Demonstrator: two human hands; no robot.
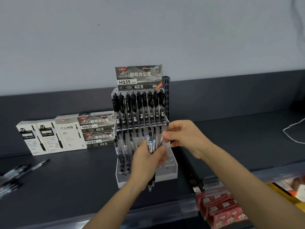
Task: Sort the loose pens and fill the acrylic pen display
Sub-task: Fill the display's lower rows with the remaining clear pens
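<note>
A stepped acrylic pen display (166, 171) stands mid-shelf. Its top row is full of black pens (138, 106), and its lower left holes hold several more. My left hand (146, 161) grips a small bundle of black pens (151, 142) in front of the display, tips pointing down below my wrist. My right hand (184, 138) pinches the top of one pen in that bundle, just right of the middle row. A pile of loose pens (14, 174) lies at the far left edge of the shelf.
White pen boxes (49, 134) and dark HQ35 boxes (97, 129) stand left of the display. Another HQ35 box (138, 76) sits on top of it. A white cable (292, 133) lies at the right. Red packets (219, 207) fill the lower shelf at bottom right.
</note>
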